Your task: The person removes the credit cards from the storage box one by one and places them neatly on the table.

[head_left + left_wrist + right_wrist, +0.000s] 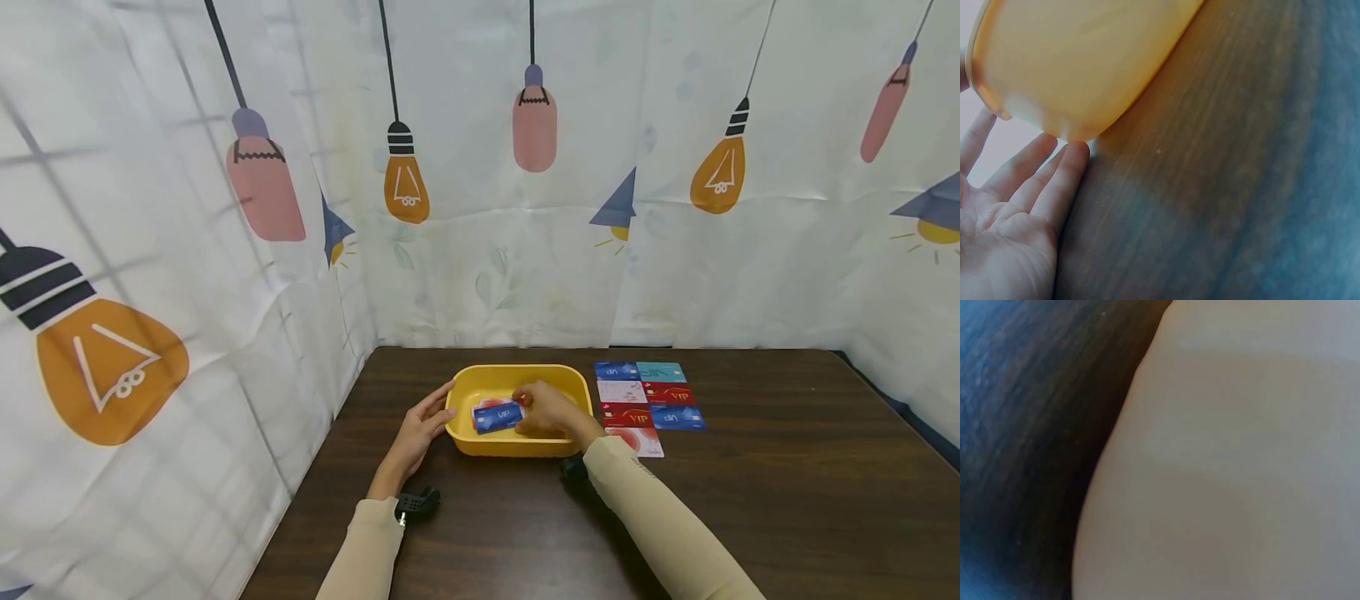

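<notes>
A yellow plastic basin (517,449) sits on the table, its rounded left end against my left hand (417,432). In the left wrist view, straight, spread fingers (1063,181) touch the basin's outer wall. My right hand (553,408) reaches inside, thumb and fingers bent about the right end of a blue VIP card (495,418). This card lies over other cards, whose pale and red edges show. Its right end is hidden by the hand. The right wrist view holds mostly a blurred pale surface, with no fingers visible.
To the basin's right, several cards lie in two columns on the dark wooden table (780,467): blue cards (677,417), a teal card (660,372), red VIP cards (669,393) and pale cards (621,392). A white curtain (465,283) with lamp prints hangs behind and at the left.
</notes>
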The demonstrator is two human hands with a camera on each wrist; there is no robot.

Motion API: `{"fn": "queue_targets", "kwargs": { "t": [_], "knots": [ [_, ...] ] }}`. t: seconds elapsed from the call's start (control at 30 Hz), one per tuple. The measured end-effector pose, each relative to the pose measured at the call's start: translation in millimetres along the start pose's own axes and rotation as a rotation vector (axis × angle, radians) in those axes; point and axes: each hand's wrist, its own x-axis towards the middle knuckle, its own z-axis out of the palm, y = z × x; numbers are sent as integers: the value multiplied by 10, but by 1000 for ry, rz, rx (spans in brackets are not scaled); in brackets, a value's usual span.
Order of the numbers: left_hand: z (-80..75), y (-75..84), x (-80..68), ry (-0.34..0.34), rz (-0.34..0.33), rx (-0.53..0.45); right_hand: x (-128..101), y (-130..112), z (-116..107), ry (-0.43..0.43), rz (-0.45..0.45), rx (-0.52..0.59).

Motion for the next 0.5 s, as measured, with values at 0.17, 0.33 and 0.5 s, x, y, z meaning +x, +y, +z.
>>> {"fn": "queue_targets", "kwargs": {
  "t": [0.17, 0.33, 0.5],
  "knots": [
    [2, -5, -1, 8, 2, 0, -1, -2, 14, 4, 4, 2],
    [6, -1, 1, 24, -8, -4, -8, -10, 10, 7, 30, 21],
    [7, 2, 7, 22, -5, -2, -12, -22, 5, 6, 32, 20]
  ]
}}
